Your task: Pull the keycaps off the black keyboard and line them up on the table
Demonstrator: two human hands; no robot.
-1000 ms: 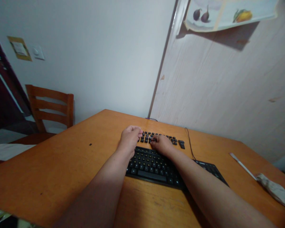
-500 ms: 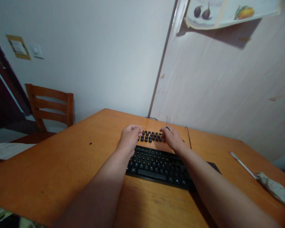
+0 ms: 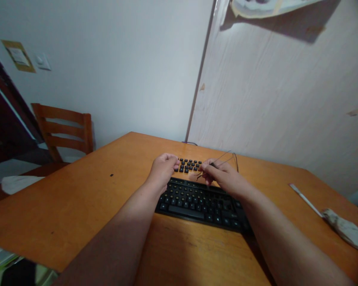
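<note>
A black keyboard lies on the table, many of its upper keys stripped to bare switches, while the lower rows still carry caps. Loose black keycaps stand in rows behind it. My left hand is closed in a pinch at the left end of these rows; anything between its fingertips is hidden. My right hand is shut on a thin wire keycap puller, held above the keyboard's back edge. Its wires stick out on both sides of the fingers.
The wooden table meets the wall at the back. A single small black piece lies to the left. On the right lies a brush near a crumpled cloth. A chair stands at the left, and a cable runs behind my right hand.
My right hand has drawn back from the keycap rows toward the keyboard and turned the wire puller sideways. My left hand stays pinched in about the same place. The view has tilted down slightly.
</note>
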